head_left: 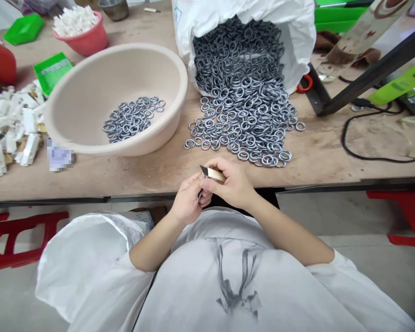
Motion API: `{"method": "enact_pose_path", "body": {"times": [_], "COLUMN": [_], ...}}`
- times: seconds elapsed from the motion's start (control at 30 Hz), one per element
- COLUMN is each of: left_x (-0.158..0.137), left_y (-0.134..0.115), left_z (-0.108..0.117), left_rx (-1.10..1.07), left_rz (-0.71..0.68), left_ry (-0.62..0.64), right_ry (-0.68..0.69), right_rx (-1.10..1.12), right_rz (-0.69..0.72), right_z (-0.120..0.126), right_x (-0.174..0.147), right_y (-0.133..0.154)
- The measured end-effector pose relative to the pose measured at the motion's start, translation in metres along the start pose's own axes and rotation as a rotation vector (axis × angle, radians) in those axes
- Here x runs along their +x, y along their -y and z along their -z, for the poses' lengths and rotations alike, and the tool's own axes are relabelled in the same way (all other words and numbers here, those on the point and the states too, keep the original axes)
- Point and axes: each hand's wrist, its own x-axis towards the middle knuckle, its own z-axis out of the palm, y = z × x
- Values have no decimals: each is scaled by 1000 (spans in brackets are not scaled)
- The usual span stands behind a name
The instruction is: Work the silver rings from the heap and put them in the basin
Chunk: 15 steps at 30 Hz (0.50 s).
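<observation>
My right hand [233, 182] is closed around a small knife [215, 174] with a cream handle and a dark, slanted tip pointing left. Just beside it, my left hand [190, 198] is closed, with a bit of a dark grey ring [200, 195] showing between its fingers; most of that ring is hidden. Both hands touch at the table's front edge. Beyond them spreads a heap of loose grey rings [249, 122], spilling from a white sack [245, 11] lying on its side. A beige basin [117, 57] to the left has a smaller pile of rings [133, 121] in it.
White plastic pieces [10, 122] lie at far left near a green tray [53, 71]. Behind the basin stands a red bowl [86, 41] of white parts. A black metal bar [373, 69] and a cable [346, 133] are on the right. Red stools [406, 216] stand below.
</observation>
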Motion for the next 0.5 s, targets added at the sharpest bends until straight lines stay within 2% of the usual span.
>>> {"method": "enact_pose_path", "body": {"times": [0.07,0.13,0.2,0.37,0.5], "left_x": [0,-2,-4,-4,0], "left_y": [-2,-5,-10,-16,-18], "left_z": [3,6,9,18,25], "left_rx": [11,30,40,54,44], "left_rz": [-2,-8,-36,-94,-133], "left_ry": [-3,8,-3,-104,-144], "right_ry": [35,17,-3,102,165], "right_rx": [23,-67,-276,-814,-967], "right_rz": [-48,-96,-108,-107,-164], "right_z": [-4,-5,-5,-18,-22], "right_x": [9,26,48,92,95], "right_y": [0,-5,-10,-14,-11]}}
